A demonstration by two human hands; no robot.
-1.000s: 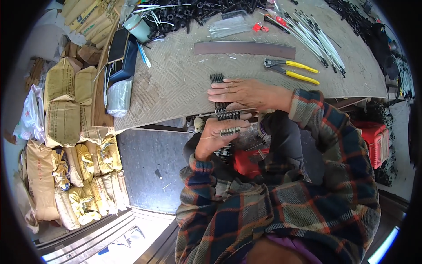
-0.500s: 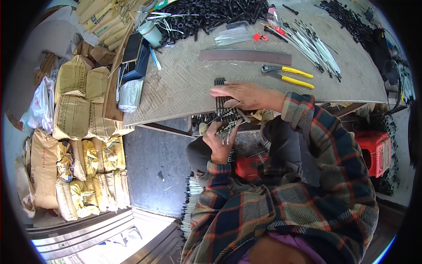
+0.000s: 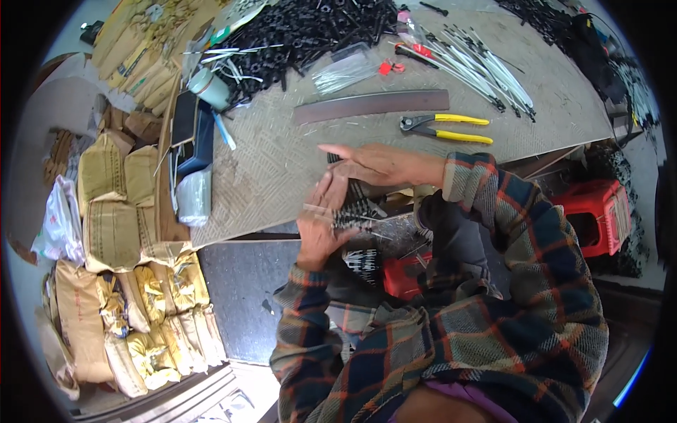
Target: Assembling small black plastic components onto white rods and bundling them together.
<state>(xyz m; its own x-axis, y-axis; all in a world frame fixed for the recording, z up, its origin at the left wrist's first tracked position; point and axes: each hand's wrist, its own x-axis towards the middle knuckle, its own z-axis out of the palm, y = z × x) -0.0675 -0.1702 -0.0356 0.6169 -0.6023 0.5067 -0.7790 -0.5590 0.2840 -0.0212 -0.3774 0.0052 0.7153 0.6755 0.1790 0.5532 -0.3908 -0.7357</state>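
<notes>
A bundle of thin black rods with pale ends (image 3: 358, 213) spans the table's near edge, its lower end fanning out above my lap. My left hand (image 3: 319, 222), slightly blurred, closes round the bundle's left side, with long fingers reaching up to my other hand and the thumb lower down. Across the upper part lies my right hand (image 3: 388, 164). One finger points left and the others bend over the rods, hiding much of them. Just beyond are yellow-handled pliers (image 3: 446, 128) and a flat brown strip (image 3: 371, 106).
A heap of black parts (image 3: 310, 42) covers the table's far side. White rods (image 3: 486, 67) lie at the far right, near a clear bag (image 3: 344, 69). A blue box (image 3: 196, 144) and light green cup (image 3: 209, 87) stand left. Right of my legs is a red stool (image 3: 596, 217).
My left hand has moved left and its fingers have slid up the bundle to meet my right hand. The view has shifted, and the right hand sits slightly lower.
</notes>
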